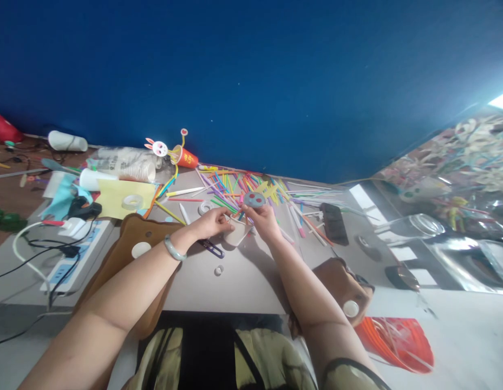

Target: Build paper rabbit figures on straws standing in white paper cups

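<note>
My left hand (pixel 214 222) is closed, its fingertips pinched at the rim of a white paper cup (pixel 235 236). My right hand (pixel 264 221) is closed on a grey round cutout (pixel 254 199) with red spots, held just above the cup. Short brownish strips show between the two hands, but I cannot make out where they join. Near the cup, a dark blue slotted tool (pixel 213 248) lies partly under my left wrist. A small clear round piece (pixel 219 270) rests on the table in front.
Colourful straws (pixel 235 187) spread behind my hands. A red cup with a rabbit-face figure (pixel 186 157) stands at the wall. A power strip (pixel 76 260) with cables is at left, a black phone (pixel 333 223) and a plastic jar (pixel 422 225) at right, an orange bag (pixel 413 341) lower right.
</note>
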`<state>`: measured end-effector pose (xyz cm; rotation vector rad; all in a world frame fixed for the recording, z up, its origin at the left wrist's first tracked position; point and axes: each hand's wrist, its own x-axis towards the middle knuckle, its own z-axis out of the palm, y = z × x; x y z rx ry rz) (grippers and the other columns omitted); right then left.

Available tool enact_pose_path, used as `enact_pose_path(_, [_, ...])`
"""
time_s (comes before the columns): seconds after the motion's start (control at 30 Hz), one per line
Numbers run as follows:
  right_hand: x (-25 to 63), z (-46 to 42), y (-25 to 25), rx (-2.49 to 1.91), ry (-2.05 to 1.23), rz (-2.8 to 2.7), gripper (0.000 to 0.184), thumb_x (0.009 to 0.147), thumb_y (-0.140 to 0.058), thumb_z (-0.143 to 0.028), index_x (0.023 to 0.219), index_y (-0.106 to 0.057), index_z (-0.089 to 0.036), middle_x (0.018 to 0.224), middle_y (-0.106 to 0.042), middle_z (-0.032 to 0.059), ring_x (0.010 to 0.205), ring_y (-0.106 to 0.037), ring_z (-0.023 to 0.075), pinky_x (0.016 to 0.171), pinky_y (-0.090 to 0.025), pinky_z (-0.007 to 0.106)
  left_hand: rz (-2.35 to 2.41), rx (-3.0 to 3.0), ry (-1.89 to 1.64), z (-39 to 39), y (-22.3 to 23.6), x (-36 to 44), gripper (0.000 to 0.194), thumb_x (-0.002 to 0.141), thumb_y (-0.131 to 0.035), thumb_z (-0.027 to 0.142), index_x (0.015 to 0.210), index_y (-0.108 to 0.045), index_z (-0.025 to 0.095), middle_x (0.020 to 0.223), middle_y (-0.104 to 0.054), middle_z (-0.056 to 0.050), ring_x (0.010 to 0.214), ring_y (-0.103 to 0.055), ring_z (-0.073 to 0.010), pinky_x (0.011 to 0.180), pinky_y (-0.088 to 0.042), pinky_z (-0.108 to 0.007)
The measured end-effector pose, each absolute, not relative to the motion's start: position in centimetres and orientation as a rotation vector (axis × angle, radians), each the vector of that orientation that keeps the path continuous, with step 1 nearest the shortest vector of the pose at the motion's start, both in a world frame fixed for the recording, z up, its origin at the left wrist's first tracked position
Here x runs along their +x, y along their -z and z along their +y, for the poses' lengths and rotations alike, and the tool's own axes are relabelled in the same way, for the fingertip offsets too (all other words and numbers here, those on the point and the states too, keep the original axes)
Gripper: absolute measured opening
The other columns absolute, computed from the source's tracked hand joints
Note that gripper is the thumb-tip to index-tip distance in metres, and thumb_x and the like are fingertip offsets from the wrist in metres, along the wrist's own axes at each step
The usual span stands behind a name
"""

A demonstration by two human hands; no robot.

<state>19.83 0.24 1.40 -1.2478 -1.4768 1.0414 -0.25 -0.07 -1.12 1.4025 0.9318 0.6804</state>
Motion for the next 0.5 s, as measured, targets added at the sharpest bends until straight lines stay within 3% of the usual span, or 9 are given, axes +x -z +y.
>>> enact_pose_path(0.23, [20.08, 0.34, -1.74, -1.196, -1.184, -1.461, 0.042, 0.07, -0.086, -0.061, 0.076, -0.081, -0.02, 0.074, -0.074, 0.0018, 0.073, -0.067, 0.0199, 0.071, -0.052, 0.032, 0.975, 1.412, -0.665, -0.35, 0.64, -0.18, 0.046, 0.067, -0.084, 0.038, 0.101, -0.061, 0.016, 0.057, -0.051, 0.009, 0.05, -0.045, -0.0094, 0.051, -0.03, -0.022])
enact_pose_path(0.37, [20.07, 0.26, -2.03, -1.197, -1.196, -1.433, 0.046, 0.065, -0.088, -0.064, 0.075, -0.081, -0.02, 0.073, -0.075, 0.0031, 0.077, -0.068, 0.0225, 0.074, -0.054, 0.034, 0.987, 1.35, -0.671, -0.14, 0.88, -0.13, 0.051, 0.064, -0.087, 0.038, 0.095, -0.051, 0.02, 0.055, -0.057, 0.01, 0.046, -0.049, -0.0095, 0.049, -0.033, -0.021])
enact_pose_path(0.5, [20.04, 0.07, -2.42, -1.167, -1.236, -1.44, 0.047, 0.063, -0.09, -0.064, 0.071, -0.077, -0.019, 0.069, -0.071, 0.0034, 0.07, -0.065, 0.0207, 0.068, -0.051, 0.033, 0.946, 1.294, -0.731, -0.02, 0.98, -0.18, 0.058, 0.064, -0.087, 0.045, 0.094, -0.043, 0.023, 0.054, -0.056, 0.012, 0.044, -0.049, -0.0089, 0.048, -0.034, -0.021])
